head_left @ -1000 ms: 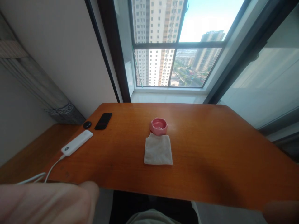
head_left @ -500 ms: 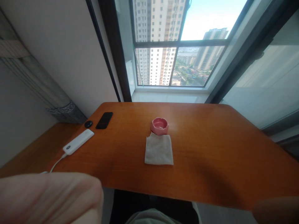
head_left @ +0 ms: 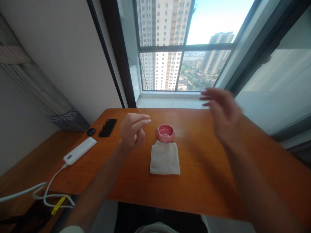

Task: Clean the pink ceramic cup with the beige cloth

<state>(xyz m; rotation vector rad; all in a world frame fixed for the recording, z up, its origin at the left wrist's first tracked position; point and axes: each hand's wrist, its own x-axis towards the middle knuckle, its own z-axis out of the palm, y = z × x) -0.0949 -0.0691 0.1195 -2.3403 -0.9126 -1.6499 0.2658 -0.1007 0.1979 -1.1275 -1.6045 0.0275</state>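
Observation:
A small pink bowl [head_left: 166, 138] with a wavy, notched rim, like an ashtray, stands near the middle of the wooden table. In front of its base lies a folded pale cloth [head_left: 165, 159], whose back edge meets the bowl. My left hand [head_left: 133, 131] hovers just left of the bowl, apart from it, its fingers loosely bent forward and nothing in them. Farther right, my right hand [head_left: 224, 115] is raised above the table, smeared by motion, with fingers and thumb apart and holding nothing visible.
On the table's left side lie a black phone [head_left: 108, 128], a round black object [head_left: 90, 132] and a white power bank [head_left: 80, 150] with a white cable [head_left: 53, 180]. The wooden table [head_left: 194, 191] ends at a window sill [head_left: 170, 103] behind.
Both hands have come forward from the bottom corners over the table, the left up to the bowl's left side, the right higher at right. Bowl and cloth stay in place.

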